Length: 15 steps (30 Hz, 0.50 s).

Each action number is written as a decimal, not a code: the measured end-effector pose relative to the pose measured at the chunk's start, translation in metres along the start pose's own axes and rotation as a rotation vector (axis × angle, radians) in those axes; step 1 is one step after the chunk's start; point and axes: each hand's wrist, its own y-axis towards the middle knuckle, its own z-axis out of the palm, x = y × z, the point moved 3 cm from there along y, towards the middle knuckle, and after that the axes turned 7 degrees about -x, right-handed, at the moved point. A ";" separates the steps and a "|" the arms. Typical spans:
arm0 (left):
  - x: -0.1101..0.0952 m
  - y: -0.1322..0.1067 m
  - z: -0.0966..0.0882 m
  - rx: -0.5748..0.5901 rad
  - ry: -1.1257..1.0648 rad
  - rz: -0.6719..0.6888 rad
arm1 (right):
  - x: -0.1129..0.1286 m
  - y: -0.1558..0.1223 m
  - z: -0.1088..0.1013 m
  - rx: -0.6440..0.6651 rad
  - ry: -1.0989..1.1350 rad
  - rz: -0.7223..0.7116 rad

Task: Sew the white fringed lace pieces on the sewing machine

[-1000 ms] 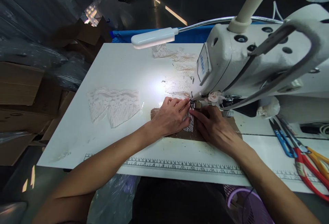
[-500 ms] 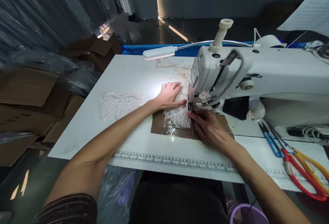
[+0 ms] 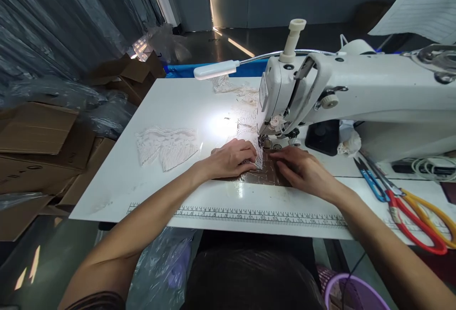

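Note:
A strip of white lace [image 3: 245, 134] lies under the needle area of a white sewing machine [image 3: 281, 96]. My left hand [image 3: 235, 159] is on the near part of this lace, its fingers curled and closed at the lace edge. To the right of the presser foot [image 3: 262, 142], my right hand [image 3: 302, 165] rests on the brown taped sheet [image 3: 272, 177]. Its fingers stretch toward the lace edge, apart from it, with nothing visible in them. More lace [image 3: 167, 146] lies flat on the left of the white table [image 3: 117, 177].
Blue thread snips [image 3: 372, 182] and scissors with red and orange handles [image 3: 409, 210] lie at the right. A ruler strip [image 3: 245, 216] runs along the front edge. A lamp [image 3: 217, 70] hangs over the back. Cardboard boxes [image 3: 35, 129] stand left; a purple basket [image 3: 351, 284] is below.
My left hand has drawn back toward me, its fingers going from spread to curled on the lace. My right hand has shifted slightly right, away from the lace. The view has moved a little.

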 end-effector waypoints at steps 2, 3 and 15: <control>0.001 0.000 0.002 -0.037 -0.020 -0.024 | 0.002 0.008 0.005 0.043 0.028 -0.018; 0.002 0.001 0.003 -0.050 -0.030 -0.030 | 0.002 0.011 0.009 0.072 0.043 -0.026; 0.003 -0.002 -0.001 -0.137 -0.110 -0.041 | -0.006 0.018 0.022 0.009 0.123 0.010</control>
